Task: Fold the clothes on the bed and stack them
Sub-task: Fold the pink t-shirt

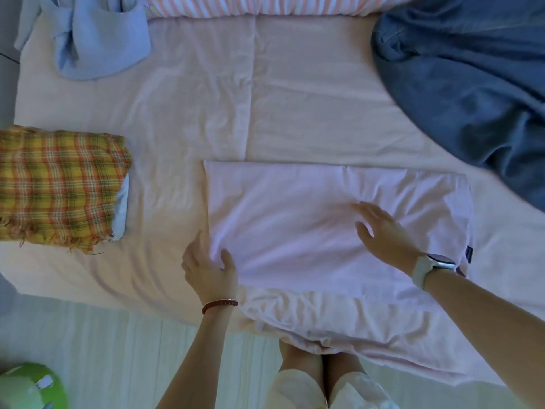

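A pale pink garment (295,219), folded into a wide rectangle, lies flat on the bed near its front edge. My left hand (209,267) pinches the garment's near left corner, thumb on top and fingers under the edge. My right hand (383,228) rests flat on the garment's right half with its fingers spread; a watch sits on that wrist. At the left edge of the bed lies a folded yellow-and-orange plaid cloth (59,187) on top of a folded light blue piece (121,211).
A light blue garment (100,39) lies unfolded at the back left. A dark blue garment (472,95) lies crumpled at the back right. A striped pillow (250,4) lines the far edge of the pink bed sheet (309,93). A green object (29,385) stands on the floor, lower left.
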